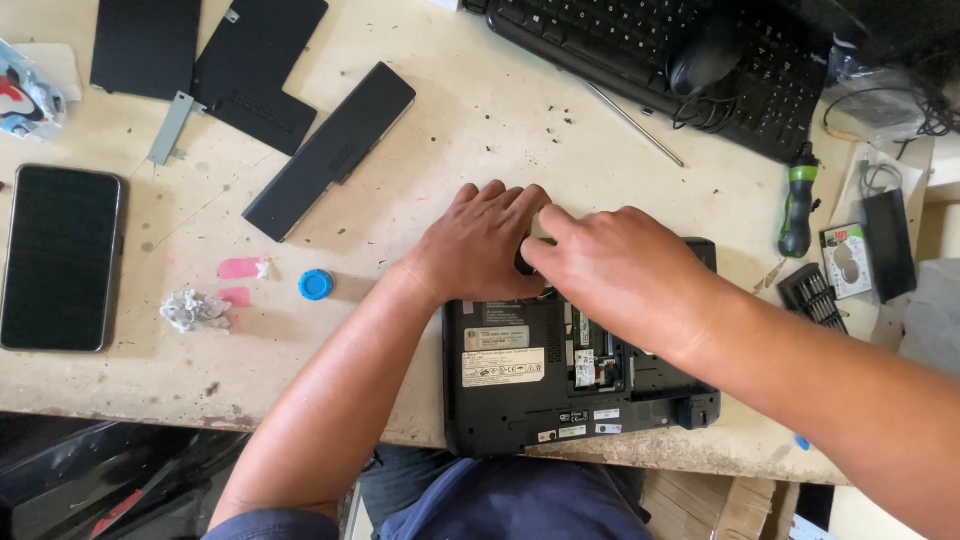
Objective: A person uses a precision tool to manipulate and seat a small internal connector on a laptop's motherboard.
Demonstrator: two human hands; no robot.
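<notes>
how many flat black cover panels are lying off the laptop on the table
2: one black panel at the top left edge, a second black panel right beside it. Others may lie out of view.

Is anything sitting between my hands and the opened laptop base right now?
Nothing visible does. The left hand and right hand both rest directly on the far edge of the laptop, pinching a small dark part there.

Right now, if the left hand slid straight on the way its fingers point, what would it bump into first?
The left hand points up and slightly right across the beige worktable. The way looks bare until the thin metal rod and black computer keyboard, probably the rod first, though height is hard to judge.
</notes>
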